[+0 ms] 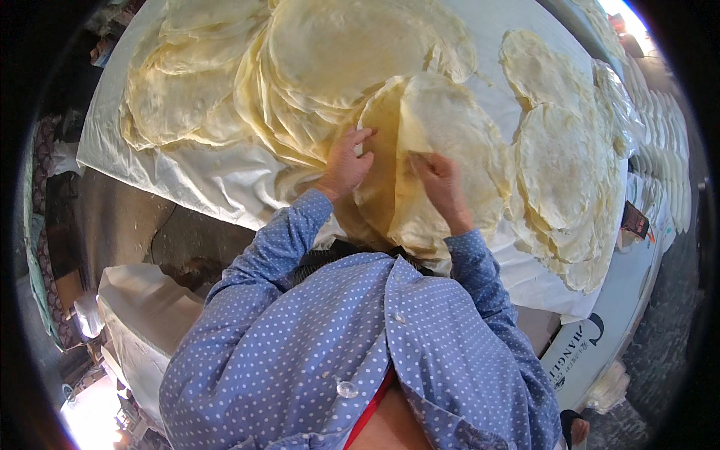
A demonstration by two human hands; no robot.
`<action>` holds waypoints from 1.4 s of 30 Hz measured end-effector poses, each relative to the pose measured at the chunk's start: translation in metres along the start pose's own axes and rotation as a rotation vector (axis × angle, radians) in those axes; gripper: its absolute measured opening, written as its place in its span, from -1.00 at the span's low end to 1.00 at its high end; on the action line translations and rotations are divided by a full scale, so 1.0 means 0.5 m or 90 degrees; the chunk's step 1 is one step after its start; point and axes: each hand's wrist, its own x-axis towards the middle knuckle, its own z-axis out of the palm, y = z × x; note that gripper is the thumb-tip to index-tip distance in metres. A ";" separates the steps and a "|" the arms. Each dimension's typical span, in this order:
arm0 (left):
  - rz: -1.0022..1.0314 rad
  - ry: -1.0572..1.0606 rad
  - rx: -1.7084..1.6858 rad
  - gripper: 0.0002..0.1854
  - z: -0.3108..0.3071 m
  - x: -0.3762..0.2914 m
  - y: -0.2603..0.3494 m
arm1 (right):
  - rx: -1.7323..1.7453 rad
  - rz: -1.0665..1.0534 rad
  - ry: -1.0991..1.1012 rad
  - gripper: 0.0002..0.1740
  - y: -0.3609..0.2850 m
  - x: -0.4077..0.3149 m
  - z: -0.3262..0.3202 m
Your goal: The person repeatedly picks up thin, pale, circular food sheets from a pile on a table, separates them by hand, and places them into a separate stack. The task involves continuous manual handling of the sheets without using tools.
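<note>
Thin round pale-yellow sheets, which look like flatbreads or dough skins, lie in overlapping piles on a white cloth. Just in front of me is one pile (450,129) whose top sheet is partly raised, with a fold running down its middle. The fingertips of my right hand (441,180) are pinched on that sheet by the fold. My left hand (347,163) rests at the pile's left edge, fingers apart, touching the sheets; whether it grips one is unclear. A large pile (365,50) lies beyond my hands, and another (180,101) to the left.
More sheets (557,163) lie at the right on the white cloth (225,180). Past them are a clear plastic bag (616,101), stacked pale items (664,140) and a small dark box (635,220). A cloth-covered object (143,304) stands at the lower left. Someone's hand (579,430) shows at the lower right.
</note>
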 end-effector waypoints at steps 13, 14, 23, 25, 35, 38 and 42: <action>-0.109 -0.015 -0.018 -0.49 -0.005 0.008 -0.020 | -0.091 0.085 0.235 -0.79 -0.030 -0.096 -0.698; -0.104 -0.005 -0.031 -0.49 -0.008 0.009 -0.028 | -0.146 0.036 0.230 -0.81 -0.014 -0.093 -0.772; -0.120 -0.004 -0.031 -0.49 0.008 0.011 -0.020 | -0.970 -0.049 0.394 -0.68 -0.129 -0.144 -1.146; -0.126 0.013 -0.028 -0.49 -0.004 0.006 -0.016 | -1.087 -0.060 0.430 -0.72 -0.131 -0.138 -1.133; -0.247 0.034 -0.487 -0.47 0.003 -0.006 0.070 | -0.750 0.197 0.277 -0.71 0.254 -0.143 -0.773; -0.301 -0.042 -0.680 -0.52 -0.024 -0.009 0.019 | -0.551 0.004 0.206 -0.63 0.297 -0.122 -0.563; -0.299 -0.125 -0.500 -0.55 -0.037 0.001 0.040 | -0.372 -0.234 0.159 -0.70 0.124 -0.049 -0.260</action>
